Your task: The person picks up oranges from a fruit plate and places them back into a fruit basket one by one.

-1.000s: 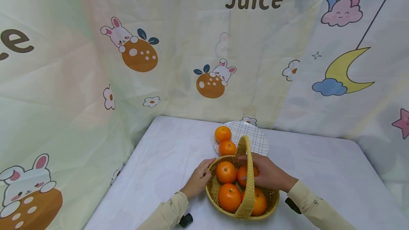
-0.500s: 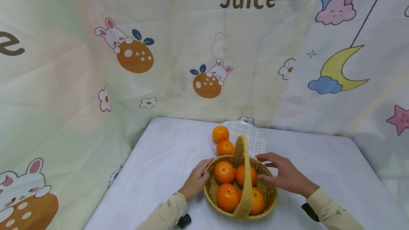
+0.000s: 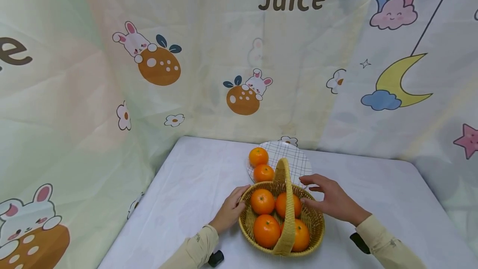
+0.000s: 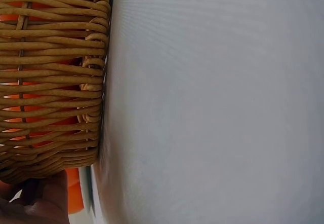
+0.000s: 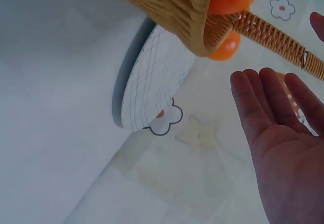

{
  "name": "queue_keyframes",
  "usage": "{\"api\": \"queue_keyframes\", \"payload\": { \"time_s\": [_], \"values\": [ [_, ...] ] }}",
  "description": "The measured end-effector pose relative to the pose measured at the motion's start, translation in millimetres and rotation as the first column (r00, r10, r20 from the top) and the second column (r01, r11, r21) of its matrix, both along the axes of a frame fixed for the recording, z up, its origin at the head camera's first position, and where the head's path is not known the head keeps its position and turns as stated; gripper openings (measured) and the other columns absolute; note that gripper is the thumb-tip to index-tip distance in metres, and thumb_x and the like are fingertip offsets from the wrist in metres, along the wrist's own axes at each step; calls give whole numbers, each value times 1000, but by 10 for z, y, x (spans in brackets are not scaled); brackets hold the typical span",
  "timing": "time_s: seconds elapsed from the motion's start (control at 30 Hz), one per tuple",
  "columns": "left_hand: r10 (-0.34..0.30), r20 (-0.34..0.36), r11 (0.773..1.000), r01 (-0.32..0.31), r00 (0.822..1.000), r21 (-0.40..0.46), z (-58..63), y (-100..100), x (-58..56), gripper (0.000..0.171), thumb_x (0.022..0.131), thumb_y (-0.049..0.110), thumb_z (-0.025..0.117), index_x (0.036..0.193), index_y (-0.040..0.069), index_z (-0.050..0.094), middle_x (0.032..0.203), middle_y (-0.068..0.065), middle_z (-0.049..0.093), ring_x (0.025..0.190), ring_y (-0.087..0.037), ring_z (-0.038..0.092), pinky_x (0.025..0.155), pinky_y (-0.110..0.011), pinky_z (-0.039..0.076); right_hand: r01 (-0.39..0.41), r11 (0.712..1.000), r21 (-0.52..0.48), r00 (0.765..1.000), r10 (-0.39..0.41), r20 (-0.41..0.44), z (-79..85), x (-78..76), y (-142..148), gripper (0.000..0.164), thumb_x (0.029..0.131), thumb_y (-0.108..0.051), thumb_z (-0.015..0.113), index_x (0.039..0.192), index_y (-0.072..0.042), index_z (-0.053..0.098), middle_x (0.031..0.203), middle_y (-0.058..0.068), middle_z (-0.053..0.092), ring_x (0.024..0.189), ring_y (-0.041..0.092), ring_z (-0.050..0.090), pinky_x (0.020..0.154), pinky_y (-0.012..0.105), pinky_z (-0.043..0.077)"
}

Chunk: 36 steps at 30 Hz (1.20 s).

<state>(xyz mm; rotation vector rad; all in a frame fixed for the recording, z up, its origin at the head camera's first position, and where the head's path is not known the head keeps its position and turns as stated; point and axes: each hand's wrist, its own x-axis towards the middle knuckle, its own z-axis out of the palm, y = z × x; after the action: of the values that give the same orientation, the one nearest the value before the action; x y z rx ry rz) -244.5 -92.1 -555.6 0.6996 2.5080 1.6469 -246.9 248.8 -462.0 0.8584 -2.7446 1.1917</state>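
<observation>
A woven basket (image 3: 317, 235) with a tall arched handle (image 3: 287, 215) stands on the table in the head view, with several oranges (image 3: 267, 231) inside. My left hand (image 3: 228, 211) holds its left rim, fingers and thumb at the edge; in the left wrist view the hand (image 4: 43, 201) shows at the far end of the wicker wall. On the other side, my right hand (image 3: 334, 198) hovers by the right rim, fingers spread and nothing between them. The right wrist view shows that palm (image 5: 293, 153) bare, its fingers pointing toward the basket (image 5: 172, 11).
Behind the basket lies a white plate with a grid pattern (image 3: 295, 159); two oranges (image 3: 259, 157) rest at its left side. A white cloth covers the table (image 3: 209, 165). Printed curtains (image 3: 209, 53) rise along the back and left.
My right hand has left the orange inside the basket and drawn back to the right, past the rim. The left hand stays on the basket, and the oranges stay inside.
</observation>
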Motion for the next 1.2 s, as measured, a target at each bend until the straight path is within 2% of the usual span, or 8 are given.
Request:
{"api": "queue_keyframes", "payload": {
  "time_s": [0.13, 0.2, 0.37, 0.67, 0.87, 1.07, 1.2],
  "values": [
    [-1, -16, 1000, 1, 1000, 5, -2, -5, -2, 53, 97, 3, 44, 149, 12, 40, 140, -1, 47, 131, -18, 45, 107, -36, 37, 19, 1000, 7, 1000, -19, -22, 2, -144, -10, 52, 80, -18, 81, 128, -14, 59, 125, -1, 59, 109, 20, 60, 86, 36, 54],
    [0, -17, 1000, 0, 1000, 4, -8, -8, -4, 54, 97, 4, 44, 149, 14, 40, 140, 0, 47, 131, -17, 44, 107, -35, 38, 32, 999, 13, 999, -32, -19, 17, -228, -24, 52, 81, -19, 80, 128, -11, 58, 126, 4, 59, 110, 26, 60, 87, 38, 54],
    [1, -19, 1000, -1, 1000, 13, -31, -3, -19, 55, 97, 4, 44, 149, 18, 39, 140, 0, 48, 130, -15, 45, 107, -35, 38, 61, 998, 0, 998, -61, 5, 29, -487, -54, 54, 83, -28, 78, 129, -8, 57, 127, 12, 60, 112, 33, 60, 87, 43, 53],
    [-11, -27, 1000, 12, 1000, 26, -17, -6, -11, 51, 98, 5, 43, 149, 5, 39, 141, -3, 47, 131, -20, 45, 107, -32, 37, 22, 1000, 21, 999, -23, 30, 28, -1041, -107, 61, 85, -28, 76, 136, -7, 53, 135, 13, 55, 121, 32, 55, 91, 45, 51],
    [-8, -38, 1000, 9, 999, 27, -40, -23, -19, 51, 98, 3, 43, 149, 5, 38, 140, -3, 48, 130, -19, 46, 106, -30, 38, 22, 1000, -9, 995, -21, 94, -12, -1396, -230, 70, 83, -37, 76, 141, -9, 49, 141, 15, 50, 126, 34, 51, 95, 48, 48],
    [-8, -33, 1000, 9, 999, 22, -29, -11, -19, 53, 96, 3, 43, 149, 9, 39, 139, -2, 48, 129, -17, 46, 105, -31, 39, -5, 1000, 22, 992, 2, 129, -38, -1593, -425, 71, 83, -35, 77, 142, -8, 48, 142, 15, 49, 126, 33, 51, 94, 45, 49],
    [-8, -23, 1000, 9, 1000, 23, -9, -8, -10, 52, 97, 3, 43, 149, 6, 39, 140, -2, 48, 130, -19, 46, 105, -31, 39, -33, 998, 61, 988, 23, 155, -19, -1688, -586, 70, 83, -32, 77, 142, -8, 48, 141, 18, 50, 125, 36, 51, 93, 46, 50]
  ]
}}
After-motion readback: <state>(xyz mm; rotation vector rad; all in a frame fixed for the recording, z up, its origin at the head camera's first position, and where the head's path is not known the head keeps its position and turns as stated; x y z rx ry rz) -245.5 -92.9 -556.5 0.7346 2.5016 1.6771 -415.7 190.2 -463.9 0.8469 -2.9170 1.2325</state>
